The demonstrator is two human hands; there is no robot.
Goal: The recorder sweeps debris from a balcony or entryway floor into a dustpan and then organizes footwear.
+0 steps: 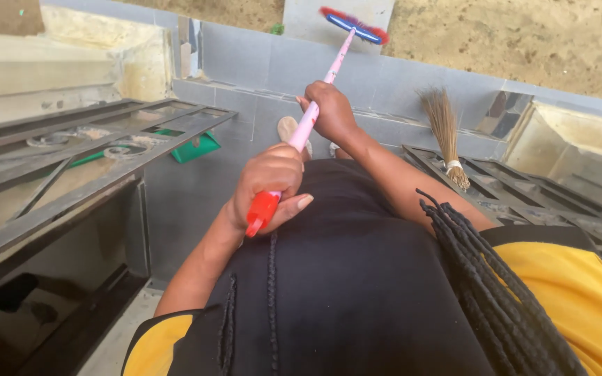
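While both hands grip it, the long pink plastic broom handle with a red end cap runs slantwise from near the person's body out to the red-and-blue bristled broom head, which rests on the grey tiled floor at the far edge by a strip of sandy ground. Lower down, the left hand is wrapped around the handle just above the red cap, fingers curled tight and the thumb lying across the front. Higher up the shaft, the right hand is closed around it as well, knuckles facing the camera. A bare foot shows just beside the handle between the two hands. Leaning near the right arm, a bundle of dry straw-coloured broom sticks tied with a white band rests against a dark metal grille gate. On the left side a second grey metal grille gate stands open, with a green plastic dustpan lying on the tiles behind its bars. Black braided hair hangs over the black and yellow shirt.
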